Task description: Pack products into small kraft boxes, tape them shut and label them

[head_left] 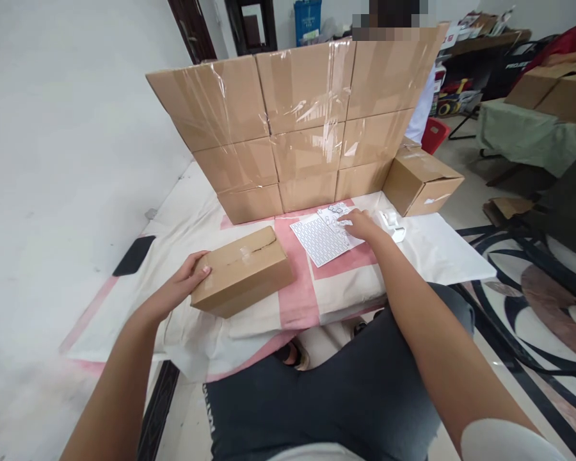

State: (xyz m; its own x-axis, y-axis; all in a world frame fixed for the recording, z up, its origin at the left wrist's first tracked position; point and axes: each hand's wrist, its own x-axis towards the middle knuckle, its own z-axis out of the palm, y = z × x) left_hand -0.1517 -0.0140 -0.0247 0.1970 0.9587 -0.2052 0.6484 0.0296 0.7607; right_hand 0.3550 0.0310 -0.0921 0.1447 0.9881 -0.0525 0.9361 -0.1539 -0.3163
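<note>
A closed cardboard box [249, 272] lies on the table in front of me, with a strip of clear tape over its top seam. My left hand [192, 274] grips its left end, fingers over the top edge. To the right of the box lies a white sheet [320, 240] printed with rows of small outlined shapes. My right hand [358, 225] is over a second paper with small white pieces [333, 218], its fingers bent down and close together; whatever is between the fingertips is too small to make out. A white tape dispenser [392, 225] stands just right of that hand.
A wall of taped cardboard boxes [307, 121] stands along the table's back, with a person behind it. Another box [422, 179] sits at the right. A black phone-like slab [134, 255] lies at the left. A pink-and-white cloth [297, 301] covers the table.
</note>
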